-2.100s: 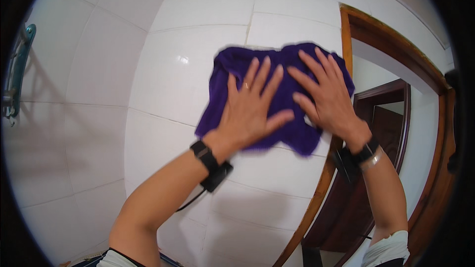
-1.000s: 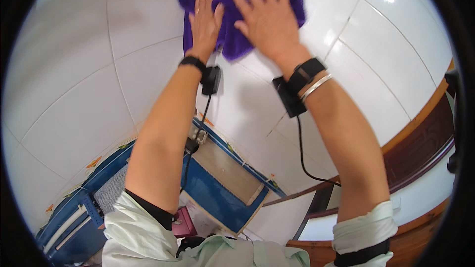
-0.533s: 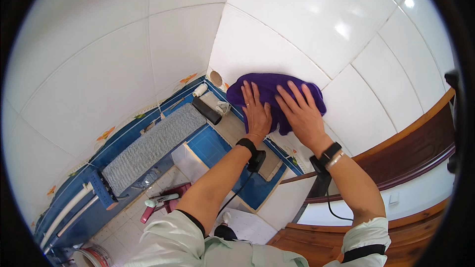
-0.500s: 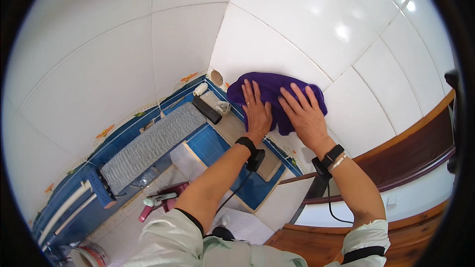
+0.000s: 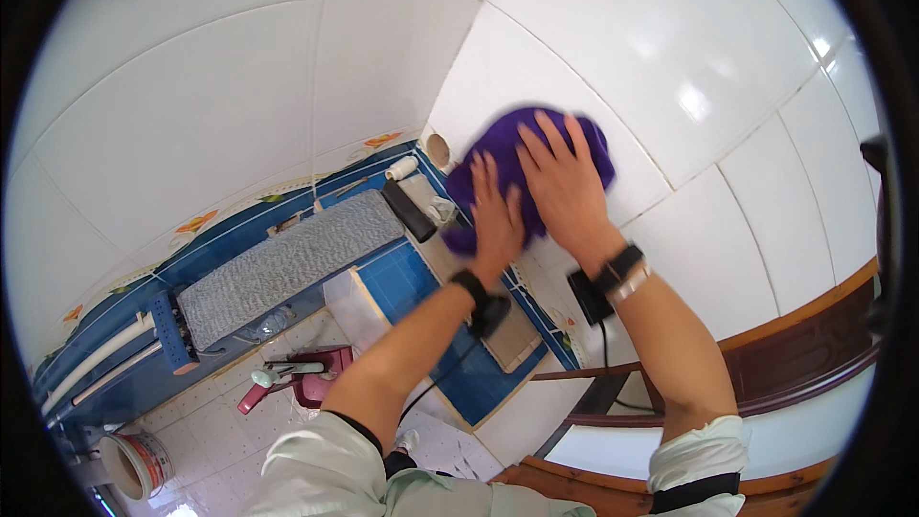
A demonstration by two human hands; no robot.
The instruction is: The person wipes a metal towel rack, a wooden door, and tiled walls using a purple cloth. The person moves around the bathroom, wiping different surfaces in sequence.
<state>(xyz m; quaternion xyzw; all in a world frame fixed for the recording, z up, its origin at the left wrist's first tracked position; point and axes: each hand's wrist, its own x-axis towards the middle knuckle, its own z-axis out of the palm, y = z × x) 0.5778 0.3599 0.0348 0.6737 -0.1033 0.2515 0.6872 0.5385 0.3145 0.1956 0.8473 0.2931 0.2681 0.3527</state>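
Observation:
A purple cloth (image 5: pixel 505 146) lies bunched against the white tiled wall (image 5: pixel 632 48), right of the corner where two walls meet. My left hand (image 5: pixel 498 228) presses on its lower left part, fingers stretched out. Higher up and further right, my right hand (image 5: pixel 567 193) rests flat on the cloth with its fingers spread. Both palms face the wall, and the cloth is partly hidden under them. Each wrist wears a black strap with a small dark device.
Below the corner, a blue tiled ledge holds a grey fluffy pad (image 5: pixel 297 263), a black cylinder (image 5: pixel 408 212), and a small white bottle (image 5: pixel 402 168). A round brown object (image 5: pixel 437 150) is in the corner. Lower left are a pink object (image 5: pixel 321 383) and a bucket (image 5: pixel 134 466). Dark wood (image 5: pixel 795 325) borders the right.
Both hands have pushed the cloth upward along the wall, and it is bunched into a rounder shape. My right hand is now higher than the left. The view has shifted slightly.

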